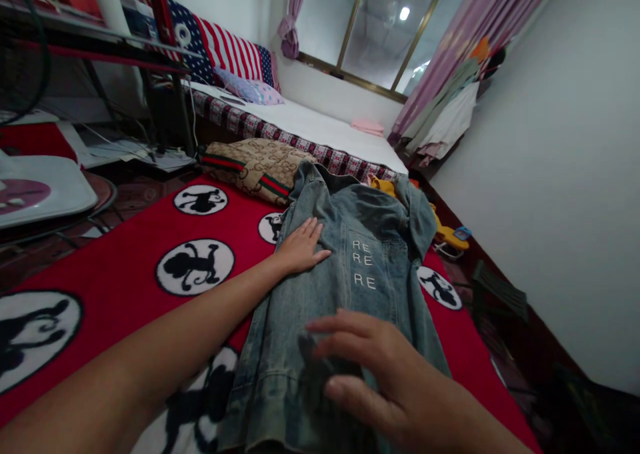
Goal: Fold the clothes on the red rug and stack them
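A blue denim jacket (320, 307) lies spread out on a red blanket (130, 261) printed with monkey figures in white ovals. White letters are stitched on its right part, and its collar end points away from me. My left hand (303, 247) rests flat on the denim left of the lettering, fingers stretched out. Above the lower part of the jacket hovers my right hand (370, 367), somewhat blurred. Its fingers are apart from the thumb and nothing shows between them.
A tan patterned bag-like bundle (255, 164) lies beyond the jacket, before a low bed (320, 117). Yellow items (447, 237) sit at the right edge. On the left stand a cluttered desk (100, 34) and a stool with a white tray (75, 194). A white wall (545, 141) rises at right.
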A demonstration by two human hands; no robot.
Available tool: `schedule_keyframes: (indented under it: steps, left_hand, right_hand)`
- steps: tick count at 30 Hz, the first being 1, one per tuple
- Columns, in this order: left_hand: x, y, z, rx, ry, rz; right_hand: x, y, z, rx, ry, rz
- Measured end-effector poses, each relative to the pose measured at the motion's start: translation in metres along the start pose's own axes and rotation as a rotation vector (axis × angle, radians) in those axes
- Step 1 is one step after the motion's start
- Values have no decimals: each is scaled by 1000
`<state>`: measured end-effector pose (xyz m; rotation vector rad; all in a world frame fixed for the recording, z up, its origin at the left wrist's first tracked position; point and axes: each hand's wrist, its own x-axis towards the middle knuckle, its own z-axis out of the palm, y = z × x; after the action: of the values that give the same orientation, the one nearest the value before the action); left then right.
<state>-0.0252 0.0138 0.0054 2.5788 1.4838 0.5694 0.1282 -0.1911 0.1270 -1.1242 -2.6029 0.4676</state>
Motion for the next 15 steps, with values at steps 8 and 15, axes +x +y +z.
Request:
schedule_keyframes:
  steps: [8,15]
  left_hand:
    - [-2,0,4,50,30,56]
    - [-2,0,10,63,68,53]
  right_hand:
    - [17,52,19,441,-362,40]
    - [56,192,-60,36,583,380]
